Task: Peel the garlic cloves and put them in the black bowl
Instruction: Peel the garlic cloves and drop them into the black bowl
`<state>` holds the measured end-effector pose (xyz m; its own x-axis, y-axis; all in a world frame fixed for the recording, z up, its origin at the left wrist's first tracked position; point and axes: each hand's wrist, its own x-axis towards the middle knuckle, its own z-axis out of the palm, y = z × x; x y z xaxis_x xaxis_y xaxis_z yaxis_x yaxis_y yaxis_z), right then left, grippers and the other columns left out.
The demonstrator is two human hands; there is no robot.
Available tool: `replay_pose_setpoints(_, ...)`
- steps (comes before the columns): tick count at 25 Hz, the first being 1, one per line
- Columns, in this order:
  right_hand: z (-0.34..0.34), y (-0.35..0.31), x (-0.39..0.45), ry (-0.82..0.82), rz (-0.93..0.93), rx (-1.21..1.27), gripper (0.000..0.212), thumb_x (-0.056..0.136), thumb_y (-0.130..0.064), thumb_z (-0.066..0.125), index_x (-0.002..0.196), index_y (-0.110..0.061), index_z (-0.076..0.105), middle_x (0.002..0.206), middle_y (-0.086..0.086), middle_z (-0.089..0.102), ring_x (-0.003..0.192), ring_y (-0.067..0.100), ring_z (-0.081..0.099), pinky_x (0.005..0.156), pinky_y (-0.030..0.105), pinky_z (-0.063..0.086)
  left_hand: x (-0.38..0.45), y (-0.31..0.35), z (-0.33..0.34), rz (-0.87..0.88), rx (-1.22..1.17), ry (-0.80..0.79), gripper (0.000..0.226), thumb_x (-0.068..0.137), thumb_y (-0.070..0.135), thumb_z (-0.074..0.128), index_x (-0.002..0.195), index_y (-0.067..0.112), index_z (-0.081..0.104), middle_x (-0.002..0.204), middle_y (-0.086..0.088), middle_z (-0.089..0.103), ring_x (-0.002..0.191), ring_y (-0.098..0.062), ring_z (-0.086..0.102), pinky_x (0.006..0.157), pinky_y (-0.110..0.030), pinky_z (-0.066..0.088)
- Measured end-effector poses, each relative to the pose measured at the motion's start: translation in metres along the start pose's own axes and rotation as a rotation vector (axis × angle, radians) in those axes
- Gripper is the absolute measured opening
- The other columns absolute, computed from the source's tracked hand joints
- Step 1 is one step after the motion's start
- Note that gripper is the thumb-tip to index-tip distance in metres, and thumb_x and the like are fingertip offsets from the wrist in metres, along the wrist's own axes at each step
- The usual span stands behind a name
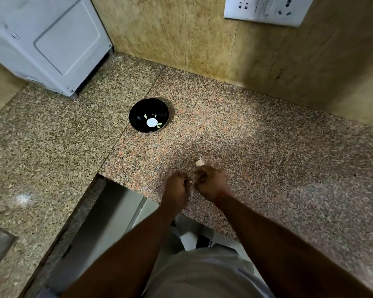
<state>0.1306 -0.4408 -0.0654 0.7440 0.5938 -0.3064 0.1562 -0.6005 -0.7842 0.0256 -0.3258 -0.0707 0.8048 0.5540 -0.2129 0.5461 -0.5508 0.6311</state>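
Both hands work close together over the granite countertop (267,147), on the near side of the black bowl (148,115) and somewhat to its right. The left hand (177,186) and right hand (211,182) have their fingers curled, and a small pale bit (190,182) shows in the gap between them, which I take for a garlic clove or its skin being pinched from both sides; the frame is too blurred to say which. A second garlic clove (199,162) lies on the counter just beyond the right hand's knuckles, between the hands and the bowl. One pale sliver (145,115) inside the bowl looks like a peeled clove, beside the bowl's white flower mark.

The step in hand seems to be stripping the skin. To do it well, one hand should hold the clove firm at its root end while the other catches a loose edge of skin and pulls along the length, not across. Keep the work low over the counter, so a dropped clove stays close.
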Motion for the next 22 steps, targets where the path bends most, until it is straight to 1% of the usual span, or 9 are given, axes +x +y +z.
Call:
replay_pose_setpoints(2, 0.004, 0.007, -0.006, -0.075, -0.031, 0.016, 0.020, 0.074, -0.019, 0.084, 0.092, -0.027, 0.077, 0.083, -0.011, 0.075, 0.077, 0.004, 0.071, 0.074, 0.032, 0.063, -0.001, -0.001, 0.005, -0.037, 0.033, -0.036, 0.013, 0.086, 0.005, 0.063, 0.083, 0.016, 0.070, 0.077, 0.002, 0.064, 0.071, -0.014, 0.058, 0.067, -0.038, 0.053)
replay_pose_setpoints(5, 0.004, 0.015, -0.007, -0.031, -0.016, 0.106, 0.020, 0.066, -0.024, 0.095, 0.078, -0.023, 0.079, 0.075, -0.010, 0.076, 0.071, 0.007, 0.072, 0.071, 0.035, 0.063, -0.006, 0.002, 0.006, -0.003, -0.017, 0.018, 0.017, 0.081, 0.000, 0.066, 0.088, 0.013, 0.076, 0.081, -0.004, 0.071, 0.072, -0.017, 0.062, 0.064, -0.031, 0.049)
replay_pose_setpoints(9, -0.002, 0.021, -0.009, -0.043, 0.049, 0.196, 0.016, 0.069, -0.011, 0.091, 0.077, -0.020, 0.080, 0.074, -0.006, 0.077, 0.071, 0.013, 0.075, 0.072, 0.040, 0.065, -0.011, 0.012, 0.007, 0.062, -0.065, 0.058, 0.026, 0.082, -0.003, 0.065, 0.099, 0.011, 0.080, 0.091, -0.007, 0.077, 0.079, -0.022, 0.068, 0.072, -0.026, 0.048)
replay_pose_setpoints(12, -0.004, 0.020, -0.010, -0.060, 0.159, 0.400, 0.020, 0.078, 0.001, 0.082, 0.084, -0.018, 0.080, 0.079, 0.007, 0.078, 0.074, 0.028, 0.077, 0.071, 0.046, 0.065, -0.011, 0.014, 0.010, -0.023, -0.112, -0.001, 0.020, 0.081, 0.003, 0.061, 0.090, 0.012, 0.077, 0.087, -0.006, 0.075, 0.079, -0.025, 0.068, 0.071, -0.029, 0.050)
replay_pose_setpoints(14, -0.008, 0.018, -0.010, -0.080, 0.255, 0.517, 0.022, 0.082, 0.005, 0.078, 0.087, -0.016, 0.080, 0.081, 0.011, 0.078, 0.072, 0.028, 0.076, 0.066, 0.040, 0.064, -0.012, 0.013, 0.013, -0.031, -0.129, -0.033, 0.023, 0.080, 0.015, 0.055, 0.088, 0.013, 0.076, 0.083, -0.006, 0.075, 0.075, -0.024, 0.067, 0.071, -0.033, 0.053)
replay_pose_setpoints(16, -0.012, 0.019, -0.011, -0.106, 0.308, 0.584, 0.014, 0.084, 0.006, 0.077, 0.086, -0.008, 0.078, 0.077, 0.011, 0.077, 0.066, 0.022, 0.074, 0.060, 0.031, 0.061, -0.012, 0.016, 0.014, -0.012, -0.094, -0.046, 0.029, 0.082, 0.023, 0.048, 0.084, 0.011, 0.074, 0.077, -0.006, 0.071, 0.068, -0.023, 0.062, 0.066, -0.034, 0.050)
replay_pose_setpoints(19, -0.011, 0.020, -0.011, -0.113, 0.349, 0.615, 0.013, 0.088, 0.009, 0.071, 0.085, -0.003, 0.075, 0.075, 0.015, 0.074, 0.062, 0.019, 0.070, 0.058, 0.029, 0.059, -0.011, 0.021, 0.011, 0.017, -0.079, -0.050, 0.022, 0.091, 0.013, 0.055, 0.070, 0.018, 0.061, 0.062, 0.001, 0.054, 0.058, -0.019, 0.047, 0.060, -0.031, 0.031)
replay_pose_setpoints(20, -0.010, 0.021, -0.010, -0.111, 0.358, 0.604, 0.013, 0.089, 0.008, 0.071, 0.084, -0.004, 0.075, 0.075, 0.016, 0.074, 0.062, 0.019, 0.069, 0.058, 0.029, 0.059, -0.010, 0.019, 0.009, 0.041, -0.074, -0.048, 0.024, 0.090, 0.009, 0.061, 0.068, 0.019, 0.060, 0.060, 0.004, 0.051, 0.056, -0.018, 0.045, 0.059, -0.030, 0.028)
replay_pose_setpoints(22, -0.008, 0.023, -0.009, -0.111, 0.378, 0.577, 0.010, 0.090, 0.005, 0.072, 0.085, -0.003, 0.076, 0.075, 0.016, 0.074, 0.061, 0.018, 0.068, 0.056, 0.027, 0.057, -0.006, 0.013, 0.008, 0.050, -0.065, -0.043, 0.017, 0.088, 0.008, 0.066, 0.072, 0.013, 0.068, 0.064, 0.000, 0.058, 0.056, -0.021, 0.051, 0.057, -0.031, 0.033)
